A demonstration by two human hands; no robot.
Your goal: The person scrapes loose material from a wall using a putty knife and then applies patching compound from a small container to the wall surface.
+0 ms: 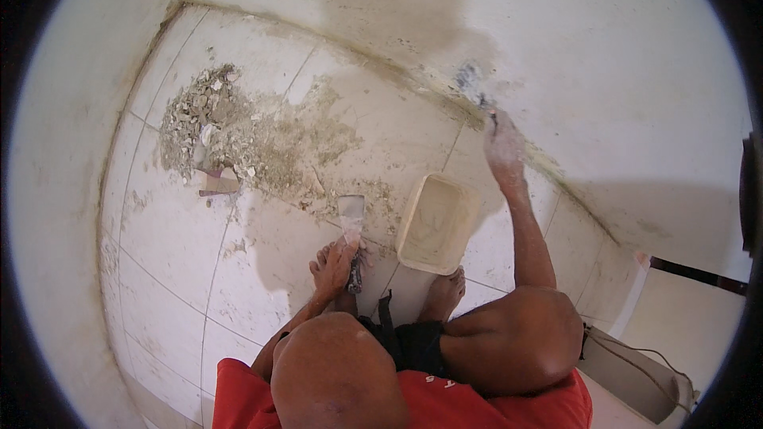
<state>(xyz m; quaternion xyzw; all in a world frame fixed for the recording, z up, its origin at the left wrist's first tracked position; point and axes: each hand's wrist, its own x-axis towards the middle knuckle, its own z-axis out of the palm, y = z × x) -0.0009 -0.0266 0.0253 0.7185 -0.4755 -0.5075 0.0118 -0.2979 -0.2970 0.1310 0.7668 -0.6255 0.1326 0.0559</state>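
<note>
My left hand point(350, 248), dusted white, is closed around a putty knife point(350, 208) low over the floor by my left foot. Its broad blade points away from me, and the dark handle sticks out toward my body. My right arm reaches forward to the base of the wall. There my right hand point(503, 143), coated in pale powder, closes on a small dark tool point(486, 103), whose exact kind I cannot make out. The tool's end is beside a grey, wet-looking patch point(469, 75) on the wall. Between my hands stands a beige rectangular tub point(405, 226), its bottom smeared with pale residue.
A heap of plaster rubble point(203, 107) lies on the tiled floor at the far left, with dust trailing rightward. A maroon-and-beige scrap point(218, 182) rests at its near edge. Walls point(620, 87) rise ahead and left. A grey container point(632, 381) with a cable is at lower right.
</note>
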